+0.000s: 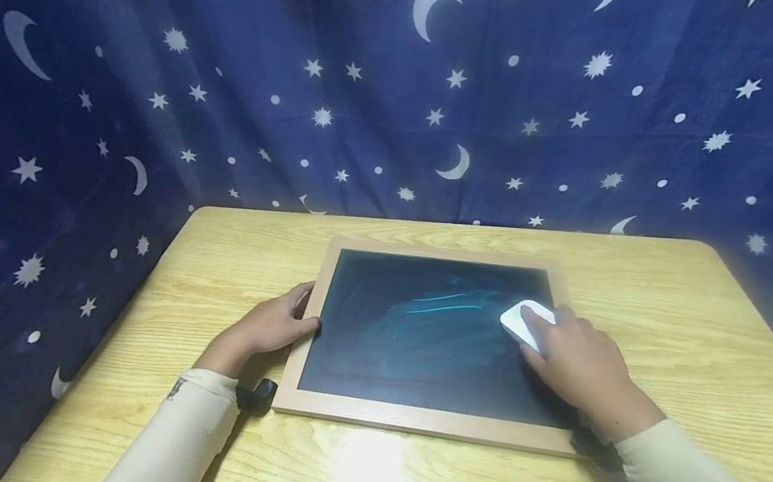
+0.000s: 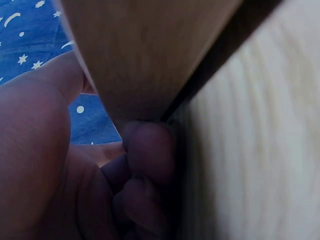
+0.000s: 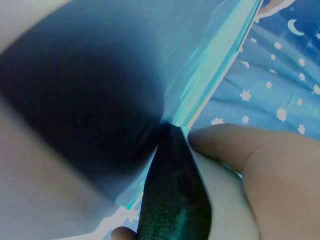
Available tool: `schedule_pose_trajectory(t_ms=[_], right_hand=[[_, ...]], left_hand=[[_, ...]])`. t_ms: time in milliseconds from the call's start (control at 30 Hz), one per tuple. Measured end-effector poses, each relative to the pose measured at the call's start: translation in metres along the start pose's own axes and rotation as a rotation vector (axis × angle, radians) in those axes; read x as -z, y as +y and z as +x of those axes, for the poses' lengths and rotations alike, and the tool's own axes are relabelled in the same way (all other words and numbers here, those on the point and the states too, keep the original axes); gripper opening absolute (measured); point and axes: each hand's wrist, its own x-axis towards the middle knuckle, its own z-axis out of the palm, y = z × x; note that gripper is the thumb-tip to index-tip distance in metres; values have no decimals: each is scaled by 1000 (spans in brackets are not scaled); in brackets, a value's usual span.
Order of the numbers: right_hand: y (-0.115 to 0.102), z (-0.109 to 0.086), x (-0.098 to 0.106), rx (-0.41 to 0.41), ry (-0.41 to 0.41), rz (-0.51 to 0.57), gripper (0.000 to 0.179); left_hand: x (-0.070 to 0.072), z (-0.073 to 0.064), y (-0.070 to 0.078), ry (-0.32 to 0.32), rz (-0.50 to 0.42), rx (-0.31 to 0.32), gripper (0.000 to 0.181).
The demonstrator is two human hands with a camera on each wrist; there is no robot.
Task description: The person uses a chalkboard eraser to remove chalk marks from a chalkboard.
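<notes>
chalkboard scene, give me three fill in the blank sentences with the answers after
In the head view, the right hand holds an eraser coloured ____.
The left hand grips the ____ side of the chalkboard.
The curtain is patterned with stars, dots and crescent ____.

Missing words: white; left; moons

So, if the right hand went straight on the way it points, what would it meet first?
The right hand, leading with the white eraser, would probably meet the faint blue smear first, though whether the eraser touches the board is unclear.
</notes>
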Motion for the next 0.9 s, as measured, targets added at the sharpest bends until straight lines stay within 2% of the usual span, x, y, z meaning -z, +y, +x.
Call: schedule_pose_trajectory(t_ms=[133,400,600,900], right_hand=[[7,-6,3,-29,-22,14,50],[9,-7,3,-32,-30,28,50],[8,-2,4,-17,-38,36,49],[2,11,3,19,-22,47,46]], left_hand=[[0,0,-1,-1,-7,-1,78],[0,1,-1,3,-3,-9,76],[0,1,-1,23,16,-10,77],[1,1,0,3,-8,-8,77]])
